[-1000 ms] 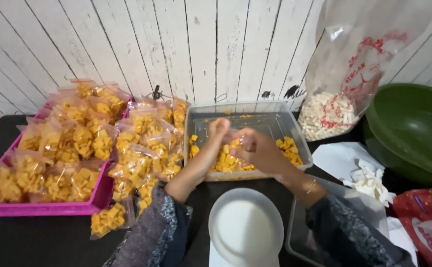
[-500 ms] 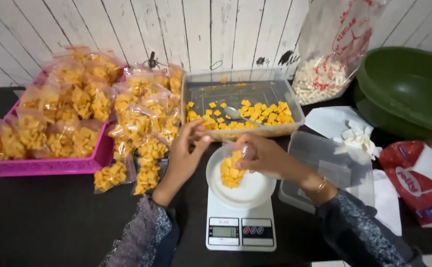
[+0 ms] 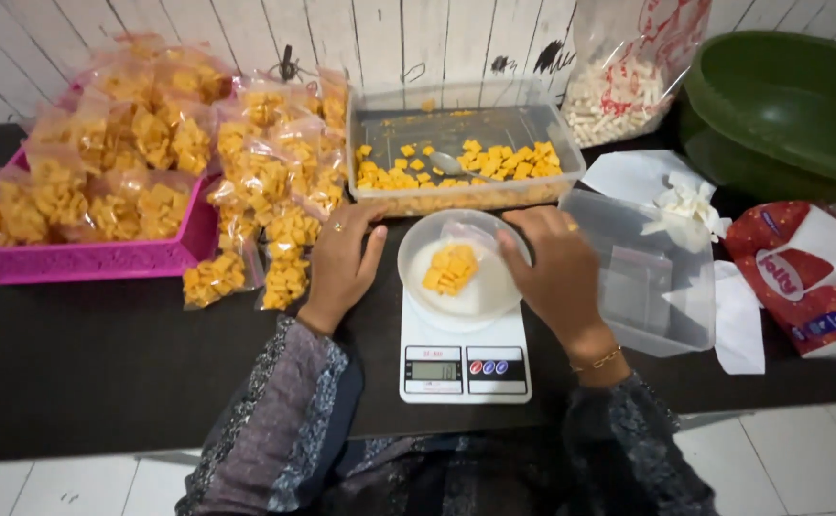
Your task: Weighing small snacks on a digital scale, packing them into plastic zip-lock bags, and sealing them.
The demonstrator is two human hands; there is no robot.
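Both hands rest open on either side of the bowl (image 3: 463, 272) of orange crackers on the white scale (image 3: 465, 368): left hand (image 3: 343, 260), right hand (image 3: 557, 268), whose fingertips hide the bowl's far rim.

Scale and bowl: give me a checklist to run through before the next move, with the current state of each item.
1. White bowl sits centred on the kitchen scale: ok.
2. Orange snack pieces lie inside the bowl, none spilled on the scale: ok.
3. Left hand is clear of the bowl: cannot tell, its fingers are close beside the rim.
4. Right hand is off the bowl: not ok, it touches the rim.
5. Scale display is unobstructed: ok; the reading is too small to tell.
6. Clear tub holds more pieces, spoon inside: ok.
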